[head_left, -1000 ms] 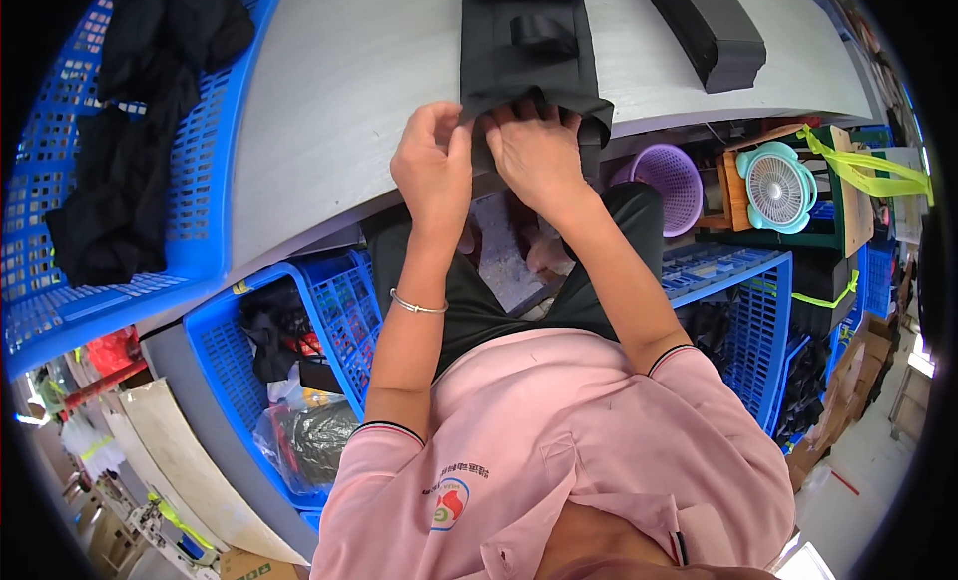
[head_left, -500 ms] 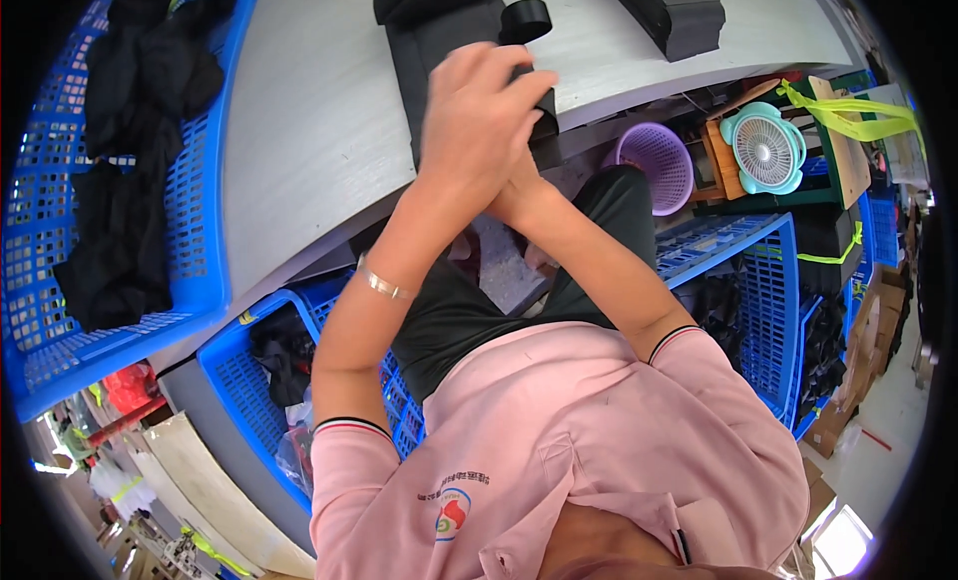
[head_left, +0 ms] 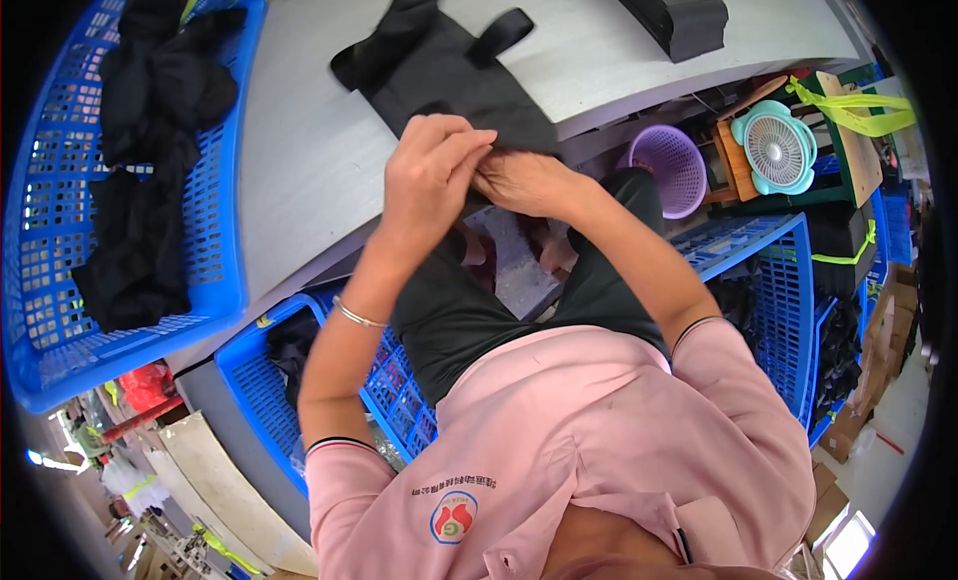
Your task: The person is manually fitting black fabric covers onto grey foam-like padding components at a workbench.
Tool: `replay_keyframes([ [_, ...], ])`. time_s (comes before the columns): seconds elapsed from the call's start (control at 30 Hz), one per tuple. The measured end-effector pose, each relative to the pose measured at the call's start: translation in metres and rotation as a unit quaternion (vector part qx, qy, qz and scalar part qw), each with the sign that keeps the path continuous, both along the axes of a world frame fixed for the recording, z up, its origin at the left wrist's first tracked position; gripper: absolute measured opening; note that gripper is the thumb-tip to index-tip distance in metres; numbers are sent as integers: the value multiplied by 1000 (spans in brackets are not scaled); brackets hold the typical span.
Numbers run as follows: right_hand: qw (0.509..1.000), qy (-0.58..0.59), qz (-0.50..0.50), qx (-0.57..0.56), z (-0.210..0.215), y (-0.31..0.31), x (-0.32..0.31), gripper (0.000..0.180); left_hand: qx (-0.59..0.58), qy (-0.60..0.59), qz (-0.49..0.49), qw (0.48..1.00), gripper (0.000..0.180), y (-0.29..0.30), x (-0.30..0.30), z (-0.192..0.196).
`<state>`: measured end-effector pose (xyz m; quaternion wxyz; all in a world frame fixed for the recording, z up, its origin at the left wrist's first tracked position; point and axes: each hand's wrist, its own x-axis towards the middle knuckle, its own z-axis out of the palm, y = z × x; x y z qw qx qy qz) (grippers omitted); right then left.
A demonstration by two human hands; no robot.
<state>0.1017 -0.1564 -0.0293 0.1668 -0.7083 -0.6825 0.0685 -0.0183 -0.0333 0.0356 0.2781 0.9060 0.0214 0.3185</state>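
A black fabric piece (head_left: 461, 81) with a standing strap loop lies slanted on the grey table, its near end at the table's front edge. My left hand (head_left: 431, 169) is closed in a pinch at that near end, thumb and forefinger together. Close beside it, my right hand (head_left: 526, 181) curls its fingers over the fabric's near edge. The fingertips of both hands are partly hidden, and the fabric runs between them.
A black block-shaped stack (head_left: 689, 26) stands farther right on the table (head_left: 299, 151). On the left is a blue basket (head_left: 225, 281) of black fabric. A purple basket (head_left: 679, 176) and a turquoise fan (head_left: 776, 149) are at the right; more blue crates (head_left: 783, 321) flank my legs.
My hands have come down toward me and moved apart from being overlapped. The black fabric piece has turned, its far end swinging left and its near end right.
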Motion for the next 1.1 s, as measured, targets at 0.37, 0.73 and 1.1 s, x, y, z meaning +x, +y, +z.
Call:
replay_keyframes([
  [0.37, 992, 95, -63, 60, 17, -46, -65, 16, -743, -48, 63, 664, 43, -26, -30, -21],
  [0.73, 859, 369, -296, 194, 86, -94, -19, 34, -698, 16, -2, 716, 35, -43, -63, -40],
  [1.1, 687, 685, -221, 103, 44, -105, -27, 30, -711, -18, 3, 703, 43, -58, -74, -61],
])
